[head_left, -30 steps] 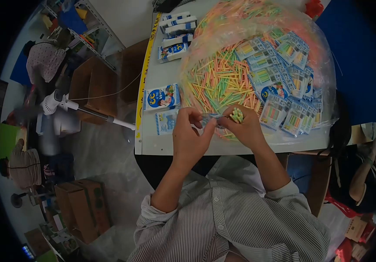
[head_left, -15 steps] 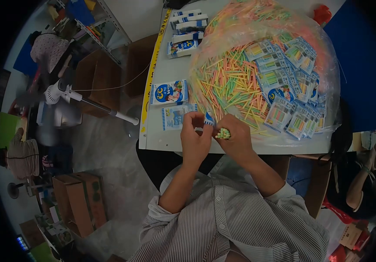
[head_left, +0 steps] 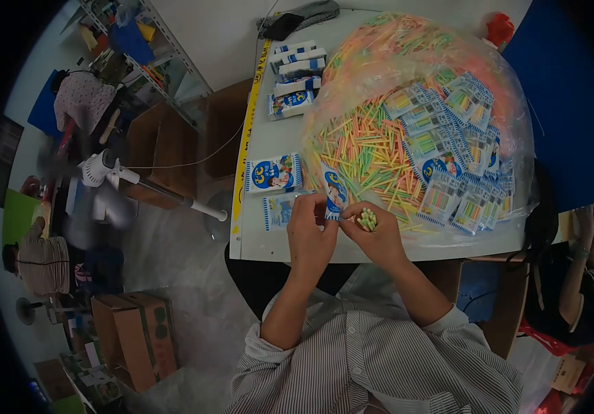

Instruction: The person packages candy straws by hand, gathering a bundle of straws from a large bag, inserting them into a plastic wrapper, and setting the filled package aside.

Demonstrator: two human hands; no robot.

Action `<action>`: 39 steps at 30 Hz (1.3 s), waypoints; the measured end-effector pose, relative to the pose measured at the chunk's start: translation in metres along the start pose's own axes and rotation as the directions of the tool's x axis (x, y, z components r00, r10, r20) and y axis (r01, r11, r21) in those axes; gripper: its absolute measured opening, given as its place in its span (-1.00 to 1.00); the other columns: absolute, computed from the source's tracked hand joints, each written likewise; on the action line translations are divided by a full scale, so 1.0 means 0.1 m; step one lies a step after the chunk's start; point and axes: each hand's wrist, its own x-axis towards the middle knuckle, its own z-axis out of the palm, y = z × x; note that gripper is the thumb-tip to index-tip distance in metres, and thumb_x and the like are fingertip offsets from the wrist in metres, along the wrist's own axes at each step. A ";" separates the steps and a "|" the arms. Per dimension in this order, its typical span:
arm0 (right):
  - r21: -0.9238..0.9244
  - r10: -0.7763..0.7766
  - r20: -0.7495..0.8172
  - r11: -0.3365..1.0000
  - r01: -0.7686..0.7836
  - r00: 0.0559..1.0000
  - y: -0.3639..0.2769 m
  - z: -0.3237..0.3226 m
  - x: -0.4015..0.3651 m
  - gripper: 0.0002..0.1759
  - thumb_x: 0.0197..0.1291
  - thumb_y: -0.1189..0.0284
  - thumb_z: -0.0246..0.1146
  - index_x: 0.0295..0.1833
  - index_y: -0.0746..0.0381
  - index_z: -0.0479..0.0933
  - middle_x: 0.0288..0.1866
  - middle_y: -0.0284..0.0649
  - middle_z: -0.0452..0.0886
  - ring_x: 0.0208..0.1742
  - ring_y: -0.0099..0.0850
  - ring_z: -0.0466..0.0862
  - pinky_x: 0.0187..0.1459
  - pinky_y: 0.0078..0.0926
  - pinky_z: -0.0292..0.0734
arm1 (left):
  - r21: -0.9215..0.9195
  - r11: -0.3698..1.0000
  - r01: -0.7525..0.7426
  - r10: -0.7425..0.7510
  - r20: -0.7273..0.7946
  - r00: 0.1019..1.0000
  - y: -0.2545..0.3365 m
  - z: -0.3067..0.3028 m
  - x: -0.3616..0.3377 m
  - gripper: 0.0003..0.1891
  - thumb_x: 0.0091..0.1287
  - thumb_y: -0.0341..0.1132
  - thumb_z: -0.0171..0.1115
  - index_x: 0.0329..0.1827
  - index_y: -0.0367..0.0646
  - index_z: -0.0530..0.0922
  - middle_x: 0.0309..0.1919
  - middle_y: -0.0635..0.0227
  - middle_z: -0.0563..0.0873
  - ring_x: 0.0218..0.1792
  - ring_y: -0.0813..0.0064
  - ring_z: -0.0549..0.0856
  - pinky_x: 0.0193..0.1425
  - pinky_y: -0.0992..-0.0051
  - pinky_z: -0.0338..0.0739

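Near the table's front edge, my left hand (head_left: pixel 310 231) pinches a small blue-and-white packet (head_left: pixel 335 192) that stands upright from its fingers. Beside it, my right hand (head_left: pixel 377 238) is closed round a bundle of pale green and yellow sticks (head_left: pixel 366 219), their ends showing, and its fingertips meet the packet's lower edge. Behind both hands lies a large clear plastic bag (head_left: pixel 352 90) of coloured sticks (head_left: pixel 369 148), with several filled packets (head_left: pixel 441 196) on top at the right. Two flat packets, one blue (head_left: pixel 273 173) and one paler (head_left: pixel 279 211), lie left of my left hand.
A row of packets (head_left: pixel 300 67) stands at the table's (head_left: pixel 262 241) back left. Cardboard boxes (head_left: pixel 138 338) are on the floor at the left, near a white fan (head_left: pixel 100 169). Other people (head_left: pixel 83 96) are at the left and a person (head_left: pixel 566 297) at the right.
The packet by my left hand has come up and now shows its printed face. My right hand's fingers have turned toward it, still round the sticks. The whole view has shifted slightly.
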 end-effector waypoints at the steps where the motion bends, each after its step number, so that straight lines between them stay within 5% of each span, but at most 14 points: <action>1: 0.046 0.018 0.018 0.999 -0.018 1.000 0.02 -0.01 0.00 -0.89 -0.02 0.61 0.18 -0.31 0.30 0.43 -0.50 -0.40 0.42 -0.51 -0.72 0.35 -0.46 -0.76 0.31 | 0.036 0.999 -0.005 0.005 0.000 1.000 -0.01 0.00 0.00 -0.78 0.00 -0.59 0.16 -0.28 -0.27 0.39 -0.41 0.32 0.54 -0.44 0.57 0.55 -0.39 0.61 0.46; 5: 0.222 0.053 -0.201 0.975 -0.007 0.978 0.19 0.02 0.01 -0.87 -0.07 0.58 0.23 -0.37 0.28 0.42 -0.52 -0.34 0.48 -0.48 -0.70 0.44 -0.48 -0.71 0.34 | 0.121 0.993 -0.015 0.006 0.075 0.997 -0.02 0.02 -0.03 -0.75 -0.05 -0.59 0.17 -0.28 -0.26 0.38 -0.45 0.32 0.52 -0.47 0.56 0.54 -0.40 0.60 0.46; 7: -0.302 -0.207 -0.199 0.943 0.141 0.958 0.07 0.06 -0.02 -0.82 -0.12 0.58 0.24 -0.35 0.26 0.40 -0.56 -0.26 0.46 -0.54 -0.62 0.46 -0.51 -0.66 0.33 | 0.057 0.998 -0.024 0.022 0.045 0.999 -0.01 0.04 -0.04 -0.72 -0.08 -0.60 0.15 -0.29 -0.26 0.32 -0.37 0.21 0.44 -0.47 0.39 0.53 -0.42 0.52 0.44; 8: -0.302 -0.193 -0.202 0.945 0.126 0.960 0.08 0.04 -0.01 -0.82 -0.12 0.58 0.24 -0.35 0.26 0.40 -0.56 -0.26 0.46 -0.54 -0.62 0.46 -0.51 -0.66 0.33 | 0.057 0.998 -0.013 0.010 0.054 0.999 0.01 0.04 -0.05 -0.72 -0.08 -0.60 0.15 -0.29 -0.26 0.32 -0.37 0.21 0.44 -0.47 0.39 0.53 -0.42 0.52 0.44; 13: -0.231 -0.048 -0.140 0.973 0.014 0.989 0.06 -0.07 0.09 -0.83 -0.06 0.58 0.15 -0.27 0.28 0.38 -0.62 -0.27 0.43 -0.62 -0.57 0.43 -0.56 -0.62 0.32 | 0.135 0.982 0.134 -0.149 0.111 0.983 0.03 0.04 -0.07 -0.73 -0.04 -0.57 0.17 -0.26 -0.23 0.35 -0.52 0.28 0.53 -0.53 0.43 0.58 -0.43 0.52 0.47; 16: -0.162 0.026 -0.086 0.986 -0.040 0.996 0.09 -0.11 0.16 -0.91 0.00 0.58 0.11 -0.32 0.30 0.39 -0.58 -0.36 0.45 -0.56 -0.65 0.42 -0.54 -0.68 0.32 | 0.026 0.994 -0.106 0.106 -0.005 0.994 -0.03 0.05 -0.09 -0.82 0.03 -0.53 0.20 -0.31 -0.28 0.42 -0.55 0.34 0.58 -0.55 0.62 0.57 -0.45 0.64 0.47; 18: -0.117 0.035 -0.047 0.992 -0.041 0.998 0.07 -0.16 0.21 -0.93 0.03 0.55 0.12 -0.34 0.30 0.40 -0.57 -0.36 0.46 -0.55 -0.64 0.42 -0.53 -0.68 0.32 | -0.001 0.993 -0.115 0.115 -0.047 0.992 -0.06 0.05 -0.08 -0.85 0.02 -0.52 0.20 -0.35 -0.27 0.45 -0.56 0.33 0.58 -0.56 0.60 0.58 -0.47 0.63 0.47; 20: -0.139 0.110 0.175 0.987 -0.086 0.978 -0.08 -0.24 0.23 -0.89 0.08 0.48 0.13 -0.32 0.31 0.40 -0.55 -0.37 0.46 -0.53 -0.64 0.42 -0.49 -0.63 0.33 | -0.025 0.992 -0.123 0.120 -0.096 0.988 -0.05 0.03 -0.06 -0.89 0.02 -0.51 0.20 -0.39 -0.26 0.47 -0.57 0.31 0.58 -0.57 0.57 0.59 -0.49 0.63 0.47; 24: -0.149 0.181 0.248 0.978 -0.147 0.952 -0.24 -0.39 0.22 -0.82 0.11 0.40 0.14 -0.33 0.31 0.42 -0.55 -0.31 0.44 -0.51 -0.62 0.40 -0.46 -0.57 0.33 | -0.019 0.999 -0.031 0.028 -0.143 0.989 -0.03 -0.04 0.03 -0.93 0.04 -0.51 0.19 -0.44 -0.26 0.47 -0.62 0.34 0.58 -0.59 0.59 0.59 -0.50 0.64 0.46; 26: -0.445 -0.078 0.246 0.876 0.184 0.966 -0.39 -0.40 0.16 -0.82 0.13 0.40 0.11 -0.27 0.31 0.39 -0.54 -0.16 0.47 -0.52 -0.44 0.48 -0.46 -0.45 0.35 | -0.003 0.999 -0.036 0.035 -0.143 0.989 -0.01 -0.03 0.05 -0.93 0.04 -0.51 0.19 -0.44 -0.26 0.47 -0.62 0.35 0.58 -0.59 0.59 0.59 -0.51 0.65 0.45; 27: -0.449 -0.080 0.240 0.875 0.184 0.967 -0.43 -0.40 0.16 -0.82 0.13 0.40 0.11 -0.27 0.31 0.39 -0.54 -0.16 0.47 -0.52 -0.44 0.48 -0.46 -0.45 0.35 | 0.014 0.999 -0.047 0.048 -0.138 0.989 0.01 -0.02 0.07 -0.93 0.04 -0.51 0.19 -0.45 -0.26 0.47 -0.62 0.35 0.58 -0.59 0.59 0.59 -0.51 0.64 0.45; 29: -0.614 0.011 0.315 0.765 0.195 0.949 -0.48 -0.42 0.17 -0.69 0.04 0.38 0.16 -0.21 0.37 0.29 -0.44 0.04 0.50 -0.39 0.00 0.51 -0.39 -0.23 0.37 | 0.026 0.998 -0.062 0.065 -0.126 0.990 0.07 0.00 0.08 -0.93 0.04 -0.50 0.19 -0.45 -0.26 0.46 -0.62 0.34 0.58 -0.59 0.59 0.59 -0.51 0.63 0.45; 35: -0.769 0.198 0.416 0.597 0.228 0.887 -0.51 -0.47 0.30 -0.66 0.00 0.37 0.19 -0.20 0.36 0.29 -0.45 0.04 0.50 -0.35 -0.05 0.54 -0.35 -0.26 0.41 | 0.030 0.994 -0.101 0.102 -0.045 0.994 0.12 0.10 0.07 -0.91 0.03 -0.49 0.20 -0.44 -0.25 0.46 -0.62 0.32 0.57 -0.60 0.55 0.60 -0.52 0.60 0.46; 39: -0.811 0.173 0.449 0.490 0.320 0.876 -0.42 -0.55 0.41 -0.72 -0.08 0.46 0.18 -0.27 0.41 0.34 -0.46 0.04 0.50 -0.35 -0.08 0.56 -0.35 -0.22 0.45 | 0.067 0.991 -0.119 0.116 0.042 0.992 0.15 0.14 0.05 -0.91 0.04 -0.47 0.19 -0.45 -0.24 0.45 -0.60 0.30 0.59 -0.59 0.51 0.61 -0.50 0.57 0.47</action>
